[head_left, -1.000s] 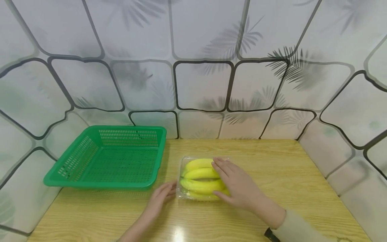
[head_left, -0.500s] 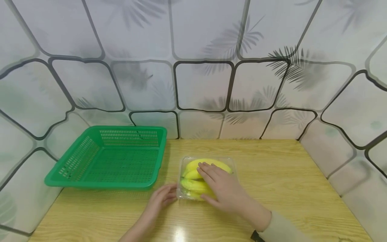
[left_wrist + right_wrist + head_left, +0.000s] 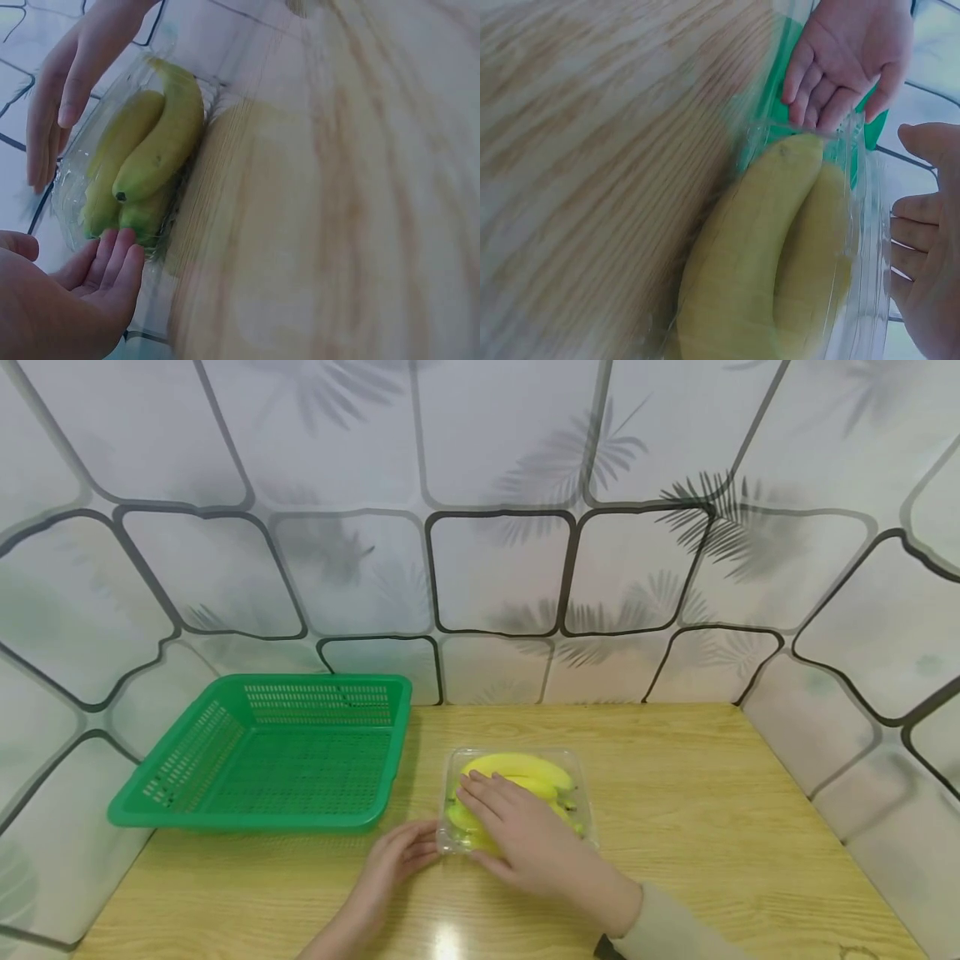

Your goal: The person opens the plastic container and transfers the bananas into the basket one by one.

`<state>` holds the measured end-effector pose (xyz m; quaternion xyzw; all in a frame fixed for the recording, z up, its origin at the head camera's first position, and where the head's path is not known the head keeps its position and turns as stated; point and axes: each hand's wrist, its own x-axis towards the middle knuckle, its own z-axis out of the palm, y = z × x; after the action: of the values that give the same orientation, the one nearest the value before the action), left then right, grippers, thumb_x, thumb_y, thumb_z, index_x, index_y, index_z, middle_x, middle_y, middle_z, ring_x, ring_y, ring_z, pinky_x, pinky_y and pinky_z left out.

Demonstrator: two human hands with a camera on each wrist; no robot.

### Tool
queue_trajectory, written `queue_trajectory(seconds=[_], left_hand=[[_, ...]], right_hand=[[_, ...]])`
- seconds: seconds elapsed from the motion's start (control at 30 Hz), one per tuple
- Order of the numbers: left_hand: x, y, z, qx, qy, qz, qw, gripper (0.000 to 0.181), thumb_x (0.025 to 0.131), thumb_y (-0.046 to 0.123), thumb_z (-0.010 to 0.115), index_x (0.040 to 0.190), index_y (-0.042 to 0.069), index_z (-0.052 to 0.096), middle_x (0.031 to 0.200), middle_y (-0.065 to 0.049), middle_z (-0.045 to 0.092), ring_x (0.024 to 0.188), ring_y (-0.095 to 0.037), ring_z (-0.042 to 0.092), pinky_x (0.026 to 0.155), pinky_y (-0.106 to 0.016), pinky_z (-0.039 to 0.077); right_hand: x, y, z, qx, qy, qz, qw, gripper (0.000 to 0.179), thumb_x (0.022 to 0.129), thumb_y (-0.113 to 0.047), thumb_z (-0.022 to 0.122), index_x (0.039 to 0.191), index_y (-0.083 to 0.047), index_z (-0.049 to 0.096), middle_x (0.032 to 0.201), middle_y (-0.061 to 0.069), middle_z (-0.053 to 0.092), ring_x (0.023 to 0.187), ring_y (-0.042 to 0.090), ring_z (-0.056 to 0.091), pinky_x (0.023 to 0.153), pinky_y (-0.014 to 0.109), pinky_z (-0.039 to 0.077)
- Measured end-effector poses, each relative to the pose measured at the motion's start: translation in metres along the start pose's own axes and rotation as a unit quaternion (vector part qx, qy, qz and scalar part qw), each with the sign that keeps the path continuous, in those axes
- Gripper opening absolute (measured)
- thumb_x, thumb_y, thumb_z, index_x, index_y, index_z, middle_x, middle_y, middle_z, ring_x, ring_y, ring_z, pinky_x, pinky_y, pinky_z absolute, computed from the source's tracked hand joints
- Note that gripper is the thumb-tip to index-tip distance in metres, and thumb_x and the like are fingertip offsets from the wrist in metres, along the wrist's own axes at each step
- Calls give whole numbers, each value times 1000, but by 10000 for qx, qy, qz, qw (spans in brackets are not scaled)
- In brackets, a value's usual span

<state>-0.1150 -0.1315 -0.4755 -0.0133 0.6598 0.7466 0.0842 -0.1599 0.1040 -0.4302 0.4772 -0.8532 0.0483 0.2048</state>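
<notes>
the right hand (image 3: 521, 843) has just slid leftward across the top of the clear plastic box (image 3: 585, 789), from its right end toward the end where the left hand (image 3: 397, 857) waits. because of that, the right-hand tips of the bananas (image 3: 531, 768) now show past the fingers, while the left end is partly covered. the left hand, the box and the green basket (image 3: 247, 820) have hardly moved.

both hands are spread rather than gripping: the right is flat, palm down, fingers nearly straight and thumb a little apart; the left is relaxed, fingers extended, their tips at or just beside the box's near-left side. whether the right palm actually touches the plastic i cannot tell; in the wrist views it looks very close.

the box sits on the counter (image 3: 697, 814), beneath the right hand and just right of the left one, bananas inside. the basket stands beyond and left of the left hand, apart from the box. judging by this, the work seems centred on the box's top, with nothing picked up.
</notes>
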Motion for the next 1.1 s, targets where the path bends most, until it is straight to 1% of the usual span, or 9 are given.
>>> queue_trajectory(seconds=[0.2, 0.4, 0.57, 0.67, 0.8, 0.9, 1.1], left_hand=[[0, 0, -1, -84, -60, -42, 9999, 50, 114, 16, 38, 141, -24, 48, 129, -31, 70, 99, -5, 74, 97, -23, 62], [-1, -1, -3, -230, -74, -66, 9997, 51, 112, 16, 43, 142, -25, 46, 128, -28, 71, 100, -6, 74, 97, -24, 62], [0, -1, -4, -244, -103, -224, 9994, 53, 111, 19, 47, 142, -24, 47, 121, -20, 75, 100, -7, 75, 97, -25, 62], [1, -1, -4, -228, -120, -318, 9992, 55, 110, 21, 50, 144, -23, 46, 122, -18, 75, 102, -7, 75, 98, -25, 62], [-1, 0, -4, -206, -137, -368, 9990, 54, 108, 17, 54, 145, -22, 45, 128, -23, 73, 103, -8, 75, 99, -24, 62], [-2, 0, -3, -185, -117, -398, 9990, 54, 105, 12, 58, 146, -21, 45, 133, -26, 70, 103, -7, 75, 98, -23, 61], [-2, -2, -3, -181, -102, -408, 9990, 57, 101, 11, 67, 145, -20, 47, 135, -27, 69, 105, -9, 75, 99, -23, 61]], right_hand=[[5, -6, 3, -12, -78, -85, 9999, 76, 95, -45, 76, 154, -2, 53, 159, 15, 55, 151, 30, 50, 126, 46, 43], [8, -10, 8, -117, -215, -74, 9997, 75, 97, -45, 74, 155, -4, 52, 162, 13, 52, 153, 29, 48, 128, 45, 41], [8, -12, 14, -157, -267, -69, 9995, 73, 98, -45, 72, 156, -5, 51, 163, 11, 52, 152, 26, 49, 128, 44, 40], [7, -13, 18, -136, -372, -58, 9992, 72, 100, -45, 70, 157, -6, 50, 164, 10, 50, 153, 25, 48, 129, 43, 40], [7, -14, 19, -112, -451, -21, 9989, 70, 101, -44, 69, 157, -7, 50, 165, 8, 50, 154, 23, 47, 130, 41, 38], [7, -15, 19, -98, -422, 14, 9991, 68, 101, -42, 70, 157, -8, 51, 164, 7, 50, 153, 21, 47, 130, 40, 38], [8, -16, 18, -73, -434, 86, 9990, 65, 102, -40, 70, 156, -9, 53, 163, 6, 52, 153, 20, 48, 129, 39, 39]])
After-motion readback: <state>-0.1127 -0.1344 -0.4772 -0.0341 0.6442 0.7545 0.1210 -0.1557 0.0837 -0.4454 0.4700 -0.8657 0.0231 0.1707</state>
